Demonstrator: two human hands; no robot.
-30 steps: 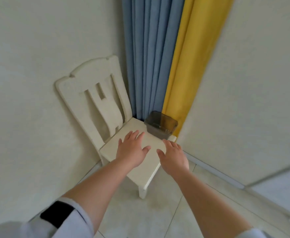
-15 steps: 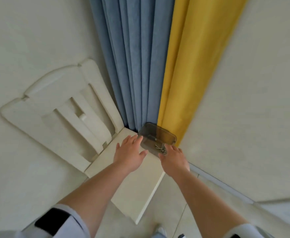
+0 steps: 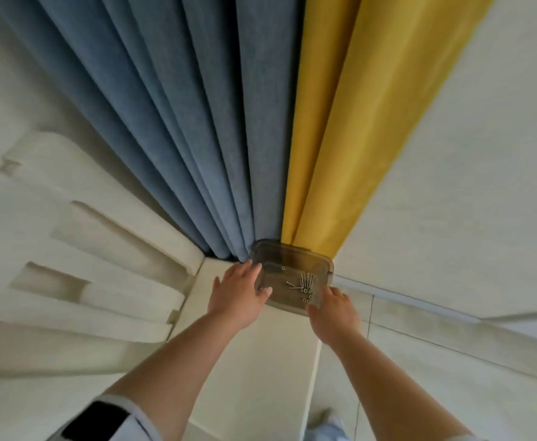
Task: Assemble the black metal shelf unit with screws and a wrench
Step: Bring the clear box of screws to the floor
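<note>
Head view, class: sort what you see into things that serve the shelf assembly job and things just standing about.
For the job: small silver metal screws; smoky transparent plastic box holding them; left hand and right hand at its sides.

Standing about: cream wooden chair; blue curtain; yellow curtain.

No text, label, brand, number or sign can be read anywhere in this view.
</note>
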